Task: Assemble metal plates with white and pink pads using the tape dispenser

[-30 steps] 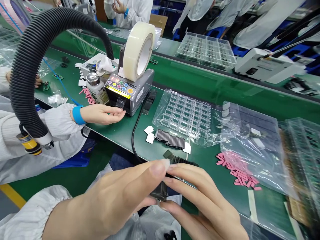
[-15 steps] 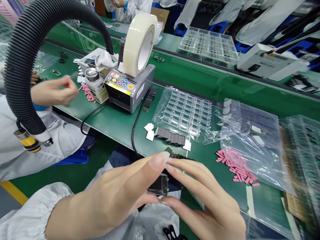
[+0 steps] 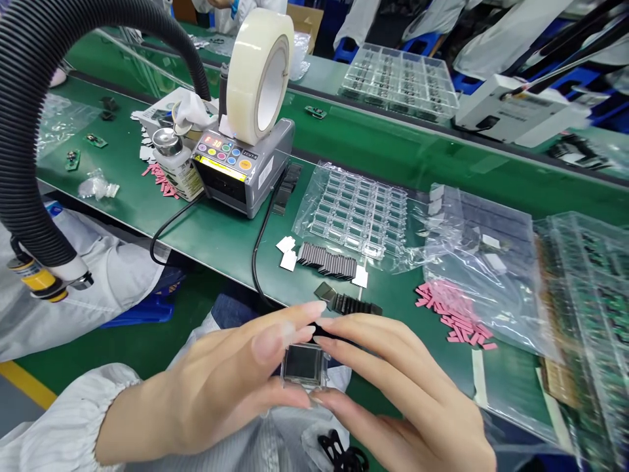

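My left hand (image 3: 221,380) and my right hand (image 3: 398,393) meet low in the middle, both pinching a small square dark part in a clear frame (image 3: 303,364) by its edges, above my lap. Just beyond my fingertips a row of dark thin pieces (image 3: 350,304) lies at the green table's near edge. A second row of the same dark pieces (image 3: 327,260) sits further back with white paper squares (image 3: 286,252) beside it.
An automatic tape dispenser (image 3: 240,174) with a big clear tape roll (image 3: 258,75) stands left of centre, a bottle (image 3: 173,164) beside it. Clear trays in bags (image 3: 358,213) and pink strips (image 3: 455,318) lie right. A black ribbed hose (image 3: 29,131) arcs at left. A white-coated person sits left.
The neighbour's hand at the tape dispenser drew back left and is gone from view. My hands turned the small square part so its dark face shows, and the view shifted slightly.
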The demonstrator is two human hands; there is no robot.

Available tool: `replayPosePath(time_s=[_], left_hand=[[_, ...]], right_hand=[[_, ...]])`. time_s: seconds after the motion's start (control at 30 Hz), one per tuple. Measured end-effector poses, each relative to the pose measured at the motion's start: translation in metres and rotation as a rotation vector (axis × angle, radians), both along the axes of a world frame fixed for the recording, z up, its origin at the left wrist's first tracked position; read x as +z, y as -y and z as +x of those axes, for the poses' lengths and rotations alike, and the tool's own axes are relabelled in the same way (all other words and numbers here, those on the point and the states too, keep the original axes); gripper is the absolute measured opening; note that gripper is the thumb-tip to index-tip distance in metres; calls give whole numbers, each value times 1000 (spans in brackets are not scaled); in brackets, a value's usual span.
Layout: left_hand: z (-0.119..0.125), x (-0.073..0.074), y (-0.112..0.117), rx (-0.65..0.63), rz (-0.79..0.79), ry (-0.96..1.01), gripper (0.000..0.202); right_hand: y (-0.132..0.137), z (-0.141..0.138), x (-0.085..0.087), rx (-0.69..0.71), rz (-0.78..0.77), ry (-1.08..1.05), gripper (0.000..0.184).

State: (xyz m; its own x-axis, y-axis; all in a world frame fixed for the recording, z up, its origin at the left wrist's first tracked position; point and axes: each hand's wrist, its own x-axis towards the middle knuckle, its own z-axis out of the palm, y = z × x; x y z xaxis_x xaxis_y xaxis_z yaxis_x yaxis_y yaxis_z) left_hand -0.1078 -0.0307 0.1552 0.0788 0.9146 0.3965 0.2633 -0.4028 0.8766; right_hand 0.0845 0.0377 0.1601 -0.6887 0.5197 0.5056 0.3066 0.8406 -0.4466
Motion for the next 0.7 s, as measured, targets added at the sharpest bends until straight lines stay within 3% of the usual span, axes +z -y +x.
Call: replayPosePath(time_s=[0.07, 0.13, 0.23, 0.33, 0.47, 0.53, 0.63, 0.7], left_hand=[[2, -9, 1, -14, 39, 109, 89], [6, -19, 1, -13, -72, 286, 94], [18, -34, -2, -42, -245, 553, 67], [35, -46, -3, -63, -282, 758, 36], [52, -55, 0, -16, -441, 982, 30], [53, -58, 0, -24, -584, 1086, 32], [49, -59, -1, -58, -779, 1170, 36], [47, -59, -1, -63, -870, 1161, 40]], right_hand=[[0, 0, 1, 9, -30, -21, 22], [-1, 0, 0, -1, -45, -64, 22], [2, -3, -5, -37, -65, -150, 21], [10, -7, -11, -97, -123, -236, 22], [15, 2, -23, -112, -266, -272, 27], [3, 18, -36, -179, -301, -214, 26], [-35, 51, -61, -496, -210, 20, 23], [-65, 67, -76, -539, -207, 113, 26]])
